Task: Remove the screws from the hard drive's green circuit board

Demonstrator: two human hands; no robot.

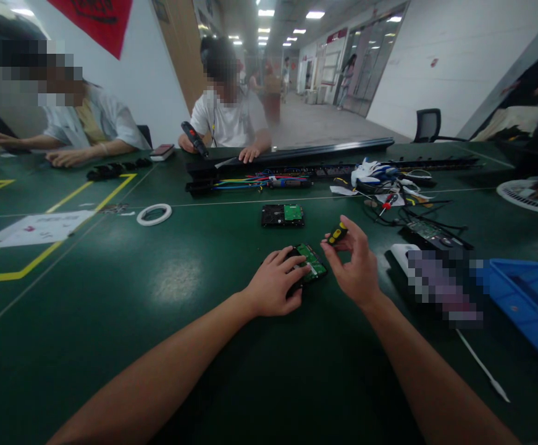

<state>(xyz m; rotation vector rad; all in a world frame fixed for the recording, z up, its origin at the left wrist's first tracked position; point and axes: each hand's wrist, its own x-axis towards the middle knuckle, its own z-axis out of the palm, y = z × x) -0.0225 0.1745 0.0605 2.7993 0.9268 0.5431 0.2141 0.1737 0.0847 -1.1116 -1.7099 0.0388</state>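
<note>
A hard drive point(317, 269) with a green circuit board facing up lies on the dark green table. Spread over its left part is my left hand point(275, 281), thumb at the near side, holding it against the table and hiding much of it. Just right of and above the drive, my right hand point(356, 262) pinches a small screwdriver point(338, 233) by its yellow and black handle; its shaft cannot be made out. A second hard drive point(282, 215), also board side up, rests farther back, touched by neither hand.
A white tape ring point(154, 214) and paper sheets point(37, 227) lie left. Across the back stretch a long black housing point(324, 150) and coloured wires point(250, 181). Right are a red screwdriver point(388, 201), gloves point(373, 171), a blue tray point(523, 303) and a cable point(482, 364). Two people sit opposite.
</note>
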